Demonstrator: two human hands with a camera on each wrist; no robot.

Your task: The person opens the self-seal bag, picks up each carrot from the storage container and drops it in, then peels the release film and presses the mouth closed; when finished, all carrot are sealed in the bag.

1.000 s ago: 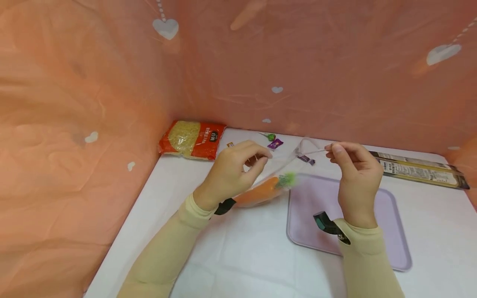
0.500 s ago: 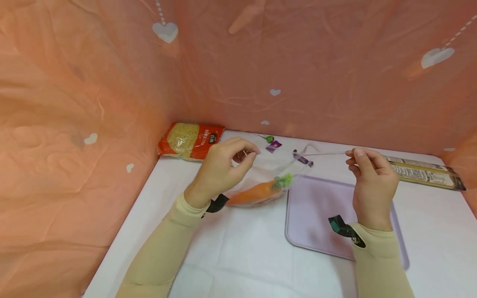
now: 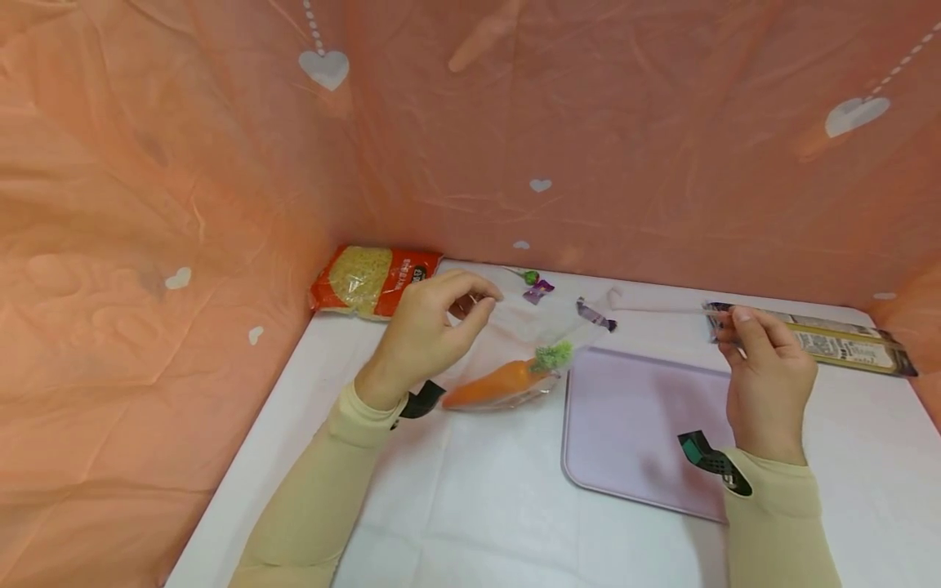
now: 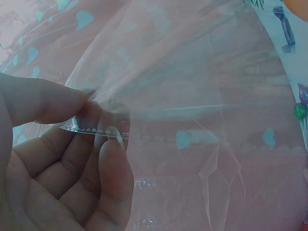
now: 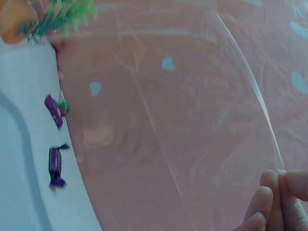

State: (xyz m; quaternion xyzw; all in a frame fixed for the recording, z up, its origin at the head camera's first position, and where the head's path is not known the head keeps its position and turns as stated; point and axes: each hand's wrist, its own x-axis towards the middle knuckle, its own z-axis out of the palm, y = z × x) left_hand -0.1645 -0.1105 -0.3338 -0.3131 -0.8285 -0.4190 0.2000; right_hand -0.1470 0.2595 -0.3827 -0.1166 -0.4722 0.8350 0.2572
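Observation:
A clear plastic bag (image 3: 513, 331) hangs above the white table with an orange carrot (image 3: 492, 384) with a green top lying in its bottom. My left hand (image 3: 434, 331) pinches the bag's upper edge between thumb and fingers; the left wrist view shows the film (image 4: 192, 125) gathered at the fingertips. From the bag's other side a thin transparent strip (image 3: 657, 309) runs taut to my right hand (image 3: 772, 380), which pinches its end. In the right wrist view this strip (image 5: 260, 98) stretches up from the thumb and fingertips. Whether it is a drawstring or twisted film, I cannot tell.
A lilac tray (image 3: 647, 482) lies right of the bag. Behind are a red noodle packet (image 3: 375, 282), a green-wrapped lollipop (image 3: 531, 278), a purple wrapped candy (image 3: 539, 291), a dark wrapped candy (image 3: 596, 315) and a long flat packet (image 3: 845, 343). Orange cloth walls enclose the table.
My right hand has moved to the right, drawing the clear strip out longer and straighter. The left hand has shifted slightly left, and the bag with the carrot has moved left with it.

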